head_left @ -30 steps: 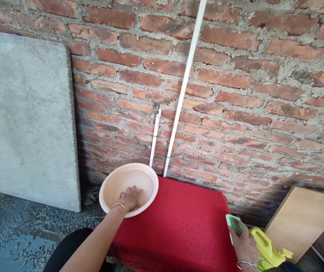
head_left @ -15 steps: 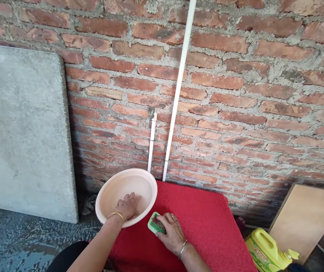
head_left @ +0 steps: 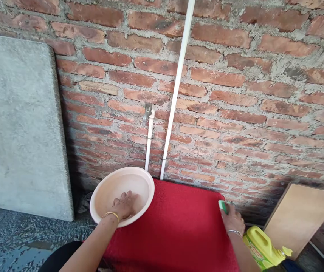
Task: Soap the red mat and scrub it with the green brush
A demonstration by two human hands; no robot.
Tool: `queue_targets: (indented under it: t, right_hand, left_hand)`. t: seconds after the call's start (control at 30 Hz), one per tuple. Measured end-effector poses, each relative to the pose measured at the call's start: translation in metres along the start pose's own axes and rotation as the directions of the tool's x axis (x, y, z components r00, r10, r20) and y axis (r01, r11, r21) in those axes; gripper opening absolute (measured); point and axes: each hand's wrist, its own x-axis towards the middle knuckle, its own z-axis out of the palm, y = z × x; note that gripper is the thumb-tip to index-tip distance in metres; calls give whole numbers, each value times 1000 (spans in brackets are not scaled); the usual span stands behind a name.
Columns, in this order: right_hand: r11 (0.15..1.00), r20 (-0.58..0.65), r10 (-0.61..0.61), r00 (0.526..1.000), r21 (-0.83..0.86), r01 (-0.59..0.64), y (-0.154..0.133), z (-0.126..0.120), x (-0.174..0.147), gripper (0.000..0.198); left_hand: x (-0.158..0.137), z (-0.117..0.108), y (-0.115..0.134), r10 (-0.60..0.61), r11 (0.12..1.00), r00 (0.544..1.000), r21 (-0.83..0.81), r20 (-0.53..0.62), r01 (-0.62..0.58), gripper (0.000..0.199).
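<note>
My left hand (head_left: 123,206) reaches into a pale pink plastic basin (head_left: 97,185), its fingers spread against the inside; the fingertips are partly hidden. The basin sits at the left end of a surface covered in red cloth (head_left: 184,223). At the cloth's far right edge, my right hand (head_left: 232,219) is closed round a green scrubbing brush (head_left: 222,206). Only the brush's green end shows beyond my fingers, and whether its bristles touch the cloth I cannot tell.
A brick wall (head_left: 218,77) rises behind, with white pipes (head_left: 175,90) and a tap (head_left: 147,112). A concrete slab (head_left: 20,128) leans at the left above wet floor (head_left: 34,238). A yellow jug (head_left: 264,245) and a tan board (head_left: 298,215) stand at the right.
My right hand has carried the brush from beside the basin to the cloth's right edge. My left hand has stayed in the basin. The view has shifted slightly.
</note>
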Motion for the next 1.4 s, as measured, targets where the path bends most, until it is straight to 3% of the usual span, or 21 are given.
queue_targets:
  t: [0.1, 0.2, 0.3, 0.43, 0.5, 0.53, 0.63, 0.7, 0.73, 0.8, 0.9, 1.03, 1.13, 1.27, 1.4]
  right_hand:
    - [989, -52, 150, 987, 27, -149, 58, -3, 10, 63]
    - [972, -82, 219, 972, 111, -209, 80, -4, 8, 71]
    - [958, -62, 127, 990, 267, -106, 61, 0, -5, 79]
    - [875, 10, -189, 982, 456, 164, -15, 5, -50, 66]
    - [789, 79, -406, 910, 533, 306, -62, 3, -82, 54]
    - [738, 118, -523, 844, 558, 379, -83, 1, -99, 50]
    - [573, 219, -794, 568, 583, 576, -136, -7, -145, 46]
    - [499, 265, -864, 428, 567, 656, -162, -8, -165, 48]
    - [478, 280, -878, 389, 556, 680, -172, -7, -170, 49]
    - [462, 285, -887, 363, 538, 705, -190, -1, -172, 50]
    - [486, 271, -874, 403, 479, 731, -214, 12, -158, 48]
    - [602, 265, -798, 540, 343, 721, -240, 30, -126, 47]
    - [700, 265, -714, 648, 258, 666, -243, 37, -96, 46]
    - [837, 258, -545, 798, 109, 536, -209, 31, -47, 48]
    - [940, 230, -326, 917, -21, 340, -130, 20, 0, 55]
  left_hand:
    - [3, 2, -1, 8, 1000, 1000, -3, -12, -8, 68]
    - [4, 4, -1, 15, 1000, 1000, -3, -16, -15, 68]
    - [3, 3, 0, 15, 1000, 999, -2, -28, -15, 67]
    - [-1, -1, 2, 3, 1000, 1000, -6, -19, -3, 67]
    - [-1, -1, 2, 2, 1000, 1000, -6, -14, -2, 66]
    - [-1, -1, 1, 5, 1000, 1000, -8, -17, -6, 66]
    - [1, 2, 0, 15, 1000, 999, -14, -39, -16, 63]
    - [2, 3, -2, 17, 1000, 999, -7, -33, -17, 64]
    - [2, 3, -2, 17, 1000, 1000, -3, -25, -17, 66]
    - [3, 3, -2, 15, 1000, 1000, 0, -15, -15, 69]
    - [3, 4, -2, 20, 1000, 999, 3, -26, -19, 70]
    - [3, 5, -2, 15, 1000, 999, 9, -40, -15, 68]
    - [3, 6, -2, 9, 1000, 999, -4, -34, -9, 67]
    - [5, 7, -3, 10, 1000, 1000, -12, -22, -11, 67]
    - [6, 6, -3, 16, 1000, 999, -19, -27, -17, 69]
